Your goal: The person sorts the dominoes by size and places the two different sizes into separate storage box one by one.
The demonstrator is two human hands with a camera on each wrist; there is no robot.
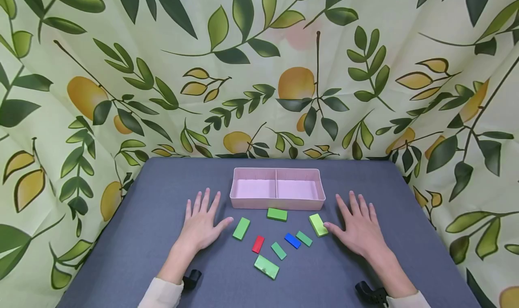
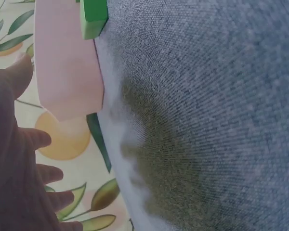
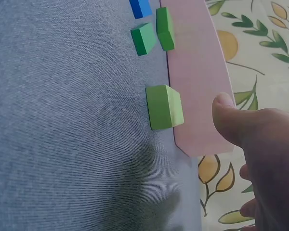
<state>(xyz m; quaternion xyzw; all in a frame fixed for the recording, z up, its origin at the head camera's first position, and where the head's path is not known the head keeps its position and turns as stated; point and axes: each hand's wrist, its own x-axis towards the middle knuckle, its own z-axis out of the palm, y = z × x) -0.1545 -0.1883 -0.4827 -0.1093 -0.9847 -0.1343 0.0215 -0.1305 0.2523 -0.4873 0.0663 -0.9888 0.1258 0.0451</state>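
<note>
All 8 blocks (image 1: pixel 266 266) are shown only by the head view, with left hand (image 1: pixel 202 227) and right hand (image 1: pixel 360 229) fingers splayed, nothing gripped.

A grey-blue bench (image 1: pixel 231 281) fills the lower middle of the head view, its top finely woven in the wrist views. Behind the bench hangs a pale cream cloth (image 1: pixel 259 80) — printed with green leaves (image 1: pixel 243 13), yellow-orange fruit (image 1: pixel 296 83) and thin brown stems (image 1: pixel 318 51) — and the same print shows left and right of the bench. Above the bench's far edge, the cloth carries a faint pink patch (image 1: pixel 300 37). Soft creases run through it; the light is diffuse, laying blurred shadows (image 2: pixel 159 159) on the bench.
</note>
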